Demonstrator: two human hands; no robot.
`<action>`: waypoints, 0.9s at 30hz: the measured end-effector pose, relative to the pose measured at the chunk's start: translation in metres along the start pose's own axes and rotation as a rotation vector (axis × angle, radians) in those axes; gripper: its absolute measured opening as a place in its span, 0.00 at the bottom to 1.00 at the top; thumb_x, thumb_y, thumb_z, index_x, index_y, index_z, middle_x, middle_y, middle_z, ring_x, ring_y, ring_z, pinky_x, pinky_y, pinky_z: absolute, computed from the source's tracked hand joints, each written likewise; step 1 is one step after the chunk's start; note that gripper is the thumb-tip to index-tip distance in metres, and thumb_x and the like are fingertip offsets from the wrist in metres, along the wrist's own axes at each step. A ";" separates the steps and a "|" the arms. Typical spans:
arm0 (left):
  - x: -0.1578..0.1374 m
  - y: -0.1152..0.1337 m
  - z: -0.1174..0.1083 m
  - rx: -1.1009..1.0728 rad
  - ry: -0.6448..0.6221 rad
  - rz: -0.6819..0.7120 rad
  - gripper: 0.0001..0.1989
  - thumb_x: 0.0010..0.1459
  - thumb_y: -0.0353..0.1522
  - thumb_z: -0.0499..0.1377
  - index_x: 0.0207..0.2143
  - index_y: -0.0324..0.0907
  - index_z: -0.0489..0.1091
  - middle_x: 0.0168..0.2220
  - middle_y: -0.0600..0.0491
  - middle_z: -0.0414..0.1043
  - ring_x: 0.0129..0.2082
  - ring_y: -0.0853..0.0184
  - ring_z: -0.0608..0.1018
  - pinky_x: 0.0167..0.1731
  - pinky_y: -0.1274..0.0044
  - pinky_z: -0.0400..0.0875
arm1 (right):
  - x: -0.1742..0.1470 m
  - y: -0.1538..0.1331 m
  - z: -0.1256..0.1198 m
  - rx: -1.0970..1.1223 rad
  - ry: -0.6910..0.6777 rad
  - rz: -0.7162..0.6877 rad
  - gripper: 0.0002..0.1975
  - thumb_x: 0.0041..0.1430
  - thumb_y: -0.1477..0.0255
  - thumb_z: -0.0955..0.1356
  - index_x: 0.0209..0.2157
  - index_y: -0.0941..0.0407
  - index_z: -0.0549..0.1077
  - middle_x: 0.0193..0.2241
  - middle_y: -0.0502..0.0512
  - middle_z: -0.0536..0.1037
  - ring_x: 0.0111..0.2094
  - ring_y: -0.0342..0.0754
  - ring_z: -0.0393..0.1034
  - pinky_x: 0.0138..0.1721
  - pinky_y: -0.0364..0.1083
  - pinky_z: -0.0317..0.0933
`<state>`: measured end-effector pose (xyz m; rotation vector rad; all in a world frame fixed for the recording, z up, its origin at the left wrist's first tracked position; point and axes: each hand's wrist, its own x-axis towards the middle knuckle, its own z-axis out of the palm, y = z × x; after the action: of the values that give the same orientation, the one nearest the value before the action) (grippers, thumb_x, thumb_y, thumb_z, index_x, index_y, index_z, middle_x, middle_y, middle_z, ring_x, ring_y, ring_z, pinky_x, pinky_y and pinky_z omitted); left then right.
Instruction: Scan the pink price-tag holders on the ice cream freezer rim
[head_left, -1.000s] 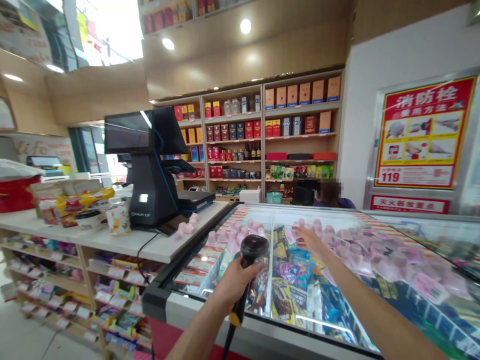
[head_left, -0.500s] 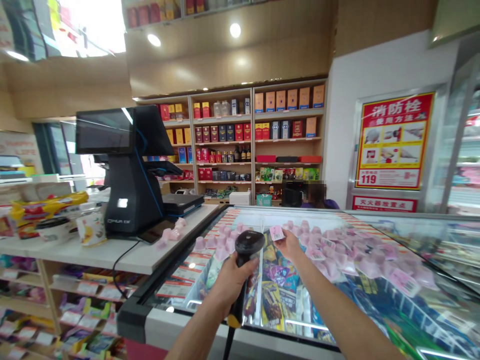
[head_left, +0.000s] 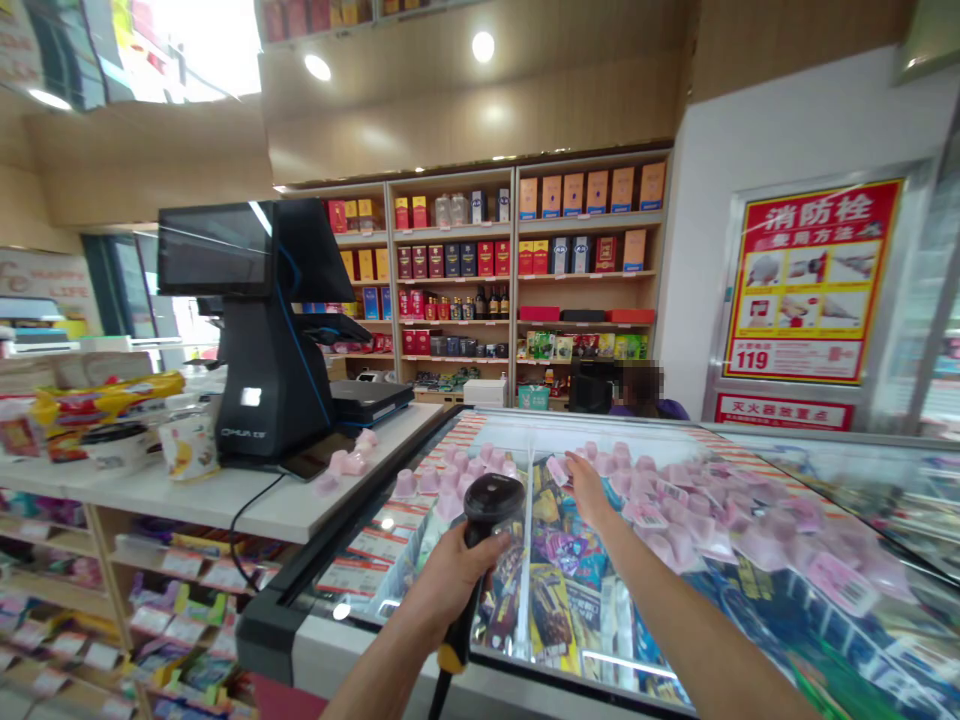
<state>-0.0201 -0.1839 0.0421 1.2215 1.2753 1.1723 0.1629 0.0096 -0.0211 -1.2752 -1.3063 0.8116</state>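
Note:
My left hand (head_left: pixel 459 570) is wrapped round the handle of a black barcode scanner (head_left: pixel 493 496), whose head tilts up above the freezer's glass top (head_left: pixel 352 600). A yellow end and a cable show below my fist. In my right hand (head_left: pixel 589 488) a small pink cup (head_left: pixel 557 470) is pinched at the fingertips, a little right of and beyond the scanner head. Many more pink cups (head_left: pixel 694 500) lie in a heap on the glass to the right of that hand. A smaller group of pink cups (head_left: pixel 454 475) stands behind the scanner.
At the left a black checkout terminal (head_left: pixel 274 350) stands on a white counter (head_left: pixel 285 515), beside several pink cups (head_left: pixel 346 462). Packaged frozen goods (head_left: pixel 562 580) show under the glass. Behind are shelves of boxes (head_left: pixel 457 262) and a partly hidden person (head_left: pixel 637 390).
The pink cup in my right hand has turned, its printed lid facing me less. My left hand and the scanner have shifted slightly left and down. The whole view has swung a little left.

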 end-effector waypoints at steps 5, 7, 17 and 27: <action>0.011 -0.011 -0.017 -0.008 0.089 -0.009 0.16 0.40 0.43 0.59 0.22 0.40 0.60 0.13 0.61 0.59 0.14 0.76 0.62 0.17 0.81 0.55 | -0.006 0.010 0.030 -0.495 -0.021 -0.289 0.19 0.48 0.73 0.58 0.44 0.58 0.64 0.42 0.56 0.71 0.43 0.49 0.64 0.44 0.46 0.56; 0.014 -0.017 -0.022 -0.005 0.108 -0.029 0.18 0.38 0.44 0.59 0.21 0.40 0.60 0.13 0.61 0.59 0.14 0.75 0.62 0.17 0.81 0.55 | -0.008 0.012 0.044 -0.583 -0.051 -0.336 0.19 0.47 0.75 0.59 0.44 0.58 0.64 0.43 0.56 0.70 0.44 0.49 0.63 0.46 0.45 0.54; 0.016 -0.020 -0.021 0.003 0.060 -0.087 0.18 0.38 0.44 0.59 0.23 0.39 0.61 0.13 0.61 0.59 0.14 0.75 0.62 0.16 0.81 0.55 | -0.004 0.000 0.073 -0.640 -0.060 -0.351 0.23 0.47 0.74 0.61 0.48 0.61 0.61 0.46 0.59 0.68 0.47 0.48 0.60 0.49 0.45 0.51; 0.004 -0.012 0.017 -0.040 -0.052 -0.042 0.17 0.39 0.42 0.60 0.24 0.40 0.60 0.15 0.62 0.59 0.14 0.76 0.63 0.16 0.82 0.57 | -0.022 -0.017 -0.063 -1.098 -0.107 -0.257 0.19 0.46 0.70 0.62 0.42 0.60 0.68 0.38 0.62 0.72 0.42 0.54 0.64 0.41 0.48 0.55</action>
<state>-0.0040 -0.1800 0.0292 1.1833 1.2270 1.1240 0.2161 -0.0274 0.0016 -1.8261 -2.0625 -0.1032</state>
